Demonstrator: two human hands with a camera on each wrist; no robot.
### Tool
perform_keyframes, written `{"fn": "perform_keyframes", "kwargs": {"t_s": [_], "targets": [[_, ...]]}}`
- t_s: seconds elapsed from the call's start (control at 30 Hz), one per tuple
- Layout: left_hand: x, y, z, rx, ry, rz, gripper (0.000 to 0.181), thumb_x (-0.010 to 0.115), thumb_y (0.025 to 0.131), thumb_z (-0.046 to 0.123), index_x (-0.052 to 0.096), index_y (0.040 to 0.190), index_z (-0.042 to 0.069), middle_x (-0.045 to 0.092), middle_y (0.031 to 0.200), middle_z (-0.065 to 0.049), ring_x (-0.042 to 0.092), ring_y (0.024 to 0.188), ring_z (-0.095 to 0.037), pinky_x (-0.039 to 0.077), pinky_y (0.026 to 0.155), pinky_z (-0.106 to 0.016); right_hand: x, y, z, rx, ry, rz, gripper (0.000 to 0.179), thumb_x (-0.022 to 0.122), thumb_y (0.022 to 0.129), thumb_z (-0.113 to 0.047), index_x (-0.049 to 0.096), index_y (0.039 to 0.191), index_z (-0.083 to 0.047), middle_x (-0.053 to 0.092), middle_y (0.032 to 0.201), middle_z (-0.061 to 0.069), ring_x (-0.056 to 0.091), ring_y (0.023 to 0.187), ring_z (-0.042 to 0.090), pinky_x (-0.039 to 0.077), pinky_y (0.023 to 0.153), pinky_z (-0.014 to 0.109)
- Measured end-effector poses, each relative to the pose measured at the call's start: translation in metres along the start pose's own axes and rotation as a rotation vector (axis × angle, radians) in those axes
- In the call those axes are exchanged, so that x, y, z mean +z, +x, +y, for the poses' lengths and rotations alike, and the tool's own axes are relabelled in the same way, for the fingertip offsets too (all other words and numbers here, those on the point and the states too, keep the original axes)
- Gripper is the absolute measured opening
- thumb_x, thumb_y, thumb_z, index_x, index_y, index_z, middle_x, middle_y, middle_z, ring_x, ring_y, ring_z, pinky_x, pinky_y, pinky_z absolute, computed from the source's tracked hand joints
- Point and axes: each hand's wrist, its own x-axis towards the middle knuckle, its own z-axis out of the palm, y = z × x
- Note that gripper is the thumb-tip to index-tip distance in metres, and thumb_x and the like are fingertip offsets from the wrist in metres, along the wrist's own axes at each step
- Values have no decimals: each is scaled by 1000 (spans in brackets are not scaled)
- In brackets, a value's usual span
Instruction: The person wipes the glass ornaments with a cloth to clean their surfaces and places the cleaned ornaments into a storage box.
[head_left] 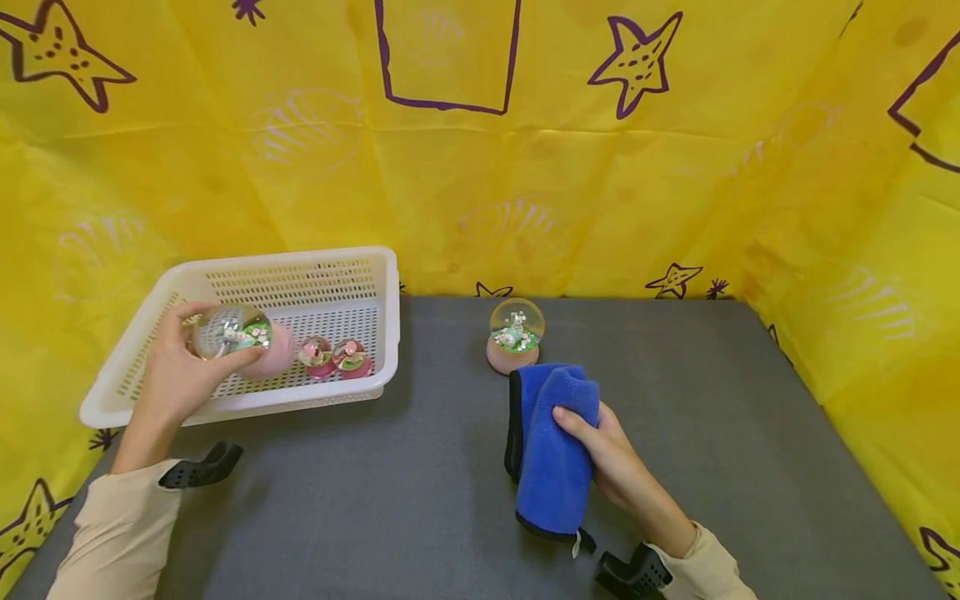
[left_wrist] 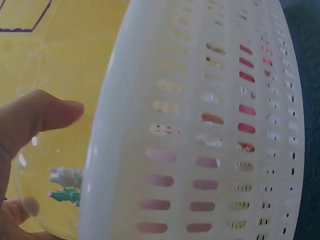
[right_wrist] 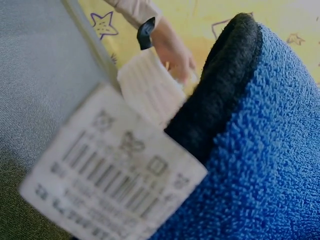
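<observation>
If grip slips: tilted snow globe (head_left: 255,335) might hit plastic basket (head_left: 392,317).
Left hand (head_left: 175,375): pinching it.
Right hand (head_left: 613,454): gripping blue towel (head_left: 553,471).

I'm seeing creased yellow fabric (head_left: 442,175) behind and on both sides, purple starfish outlines (head_left: 636,65) plus pale striped shapes (head_left: 311,129) (cartoonish print). Dark grey surface (head_left: 405,500) runs back to meet it. Light reads soft on my feed, with faint shadows on the grey.
</observation>
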Motion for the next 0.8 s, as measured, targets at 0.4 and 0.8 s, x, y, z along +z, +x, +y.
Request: {"fn": "perform_keyframes", "kwargs": {"t_s": [0.4, 0.8], "targets": [[-1, 12, -15, -82, 201, -209, 96, 78, 80, 49, 32, 148, -1, 44, 134, -32, 46, 104, -42, 39, 68, -36, 1, 0, -2, 2, -37, 23, 40, 59, 96, -21, 43, 128, -2, 64, 103, -2, 67, 90, 15, 57, 80, 36], [2, 22, -14, -37, 278, -346, 98, 70, 87, 51, 21, 153, -2, 34, 144, -41, 36, 125, -59, 36, 89, -69, 0, 2, 1, 4, -46, 13, 40, 58, 97, -20, 43, 129, -2, 64, 103, -2, 67, 90, 15, 57, 81, 36]]}}
